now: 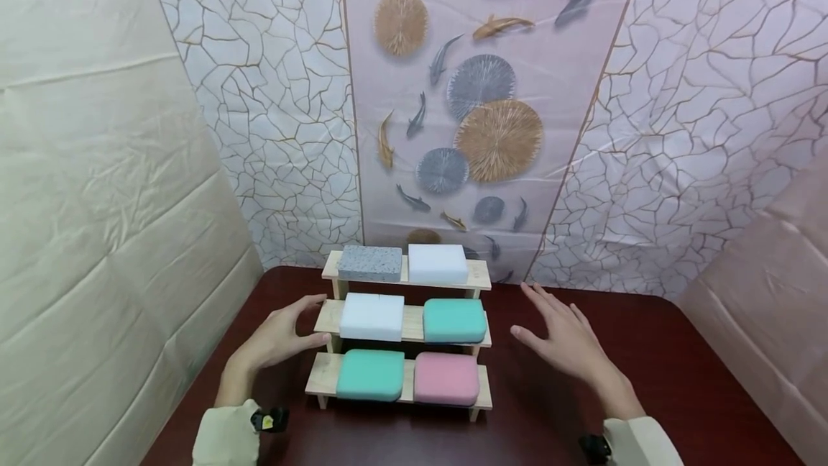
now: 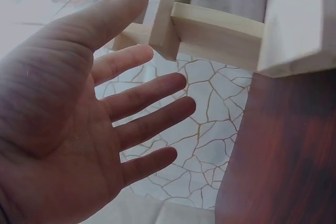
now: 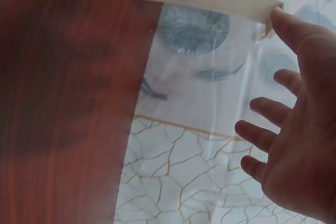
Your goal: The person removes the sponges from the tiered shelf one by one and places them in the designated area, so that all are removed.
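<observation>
A three-step wooden stand (image 1: 412,321) bears blocks and sponges in pairs. On its top step are a grey speckled block (image 1: 370,264) and a white sponge block (image 1: 438,265). The middle step carries another white block (image 1: 371,317) and a green sponge (image 1: 455,321); a second green sponge (image 1: 370,375) and a pink sponge (image 1: 446,378) lie on the lowest. My left hand (image 1: 278,336) holds nothing, fingers spread beside the stand's left end. To the right, my right hand (image 1: 566,336) is likewise empty, thumb and fingers apart, a wider gap from the stand.
The stand sits on a dark red-brown table (image 1: 556,408). Behind rises a cloth backdrop (image 1: 297,92) with gold crack lines and a koi-and-disc panel. Pale quilted panels (image 1: 116,236) flank the table at left and right.
</observation>
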`<state>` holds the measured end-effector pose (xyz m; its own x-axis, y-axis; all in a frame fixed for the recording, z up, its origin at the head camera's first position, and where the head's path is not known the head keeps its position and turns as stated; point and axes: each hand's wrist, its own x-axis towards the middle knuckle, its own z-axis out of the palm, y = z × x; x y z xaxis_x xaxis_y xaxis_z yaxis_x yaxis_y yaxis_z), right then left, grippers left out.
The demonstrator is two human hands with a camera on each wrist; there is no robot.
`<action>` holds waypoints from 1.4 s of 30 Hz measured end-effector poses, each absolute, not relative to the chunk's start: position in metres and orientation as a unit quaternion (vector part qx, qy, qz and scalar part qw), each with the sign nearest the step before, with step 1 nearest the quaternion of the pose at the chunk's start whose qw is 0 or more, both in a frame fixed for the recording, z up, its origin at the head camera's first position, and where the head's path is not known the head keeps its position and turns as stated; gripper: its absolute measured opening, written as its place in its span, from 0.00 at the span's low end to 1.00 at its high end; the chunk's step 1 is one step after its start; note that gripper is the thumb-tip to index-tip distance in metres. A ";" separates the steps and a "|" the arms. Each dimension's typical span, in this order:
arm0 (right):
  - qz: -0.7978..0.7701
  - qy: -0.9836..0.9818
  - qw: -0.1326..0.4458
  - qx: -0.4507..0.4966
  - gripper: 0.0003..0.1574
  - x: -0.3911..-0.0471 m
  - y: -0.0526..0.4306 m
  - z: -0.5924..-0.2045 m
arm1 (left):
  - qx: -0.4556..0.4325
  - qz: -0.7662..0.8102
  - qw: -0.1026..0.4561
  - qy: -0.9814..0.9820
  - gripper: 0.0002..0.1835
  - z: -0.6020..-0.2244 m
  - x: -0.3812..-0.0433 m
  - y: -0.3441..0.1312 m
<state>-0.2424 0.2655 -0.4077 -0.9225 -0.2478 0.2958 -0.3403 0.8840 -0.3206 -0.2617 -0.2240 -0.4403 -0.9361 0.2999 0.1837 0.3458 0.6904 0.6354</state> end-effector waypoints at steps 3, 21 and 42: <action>0.207 -0.957 0.117 0.166 0.52 -0.248 0.254 -0.404 | -0.170 -0.371 0.028 -0.913 0.41 -0.441 -0.262 -0.225; 0.292 -0.918 0.100 0.249 0.54 -0.296 0.198 -0.377 | -0.165 -0.399 0.024 -0.902 0.40 -0.444 -0.269 -0.221; 0.321 -0.912 0.090 0.241 0.51 -0.321 0.179 -0.380 | -0.163 -0.406 0.004 -0.899 0.38 -0.449 -0.272 -0.215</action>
<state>-0.3208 0.1786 -0.3797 -0.8680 -0.3808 0.3188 -0.4965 0.6787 -0.5411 -0.2722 -0.2154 -0.4486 -0.9467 0.2907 0.1387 0.2964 0.6178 0.7283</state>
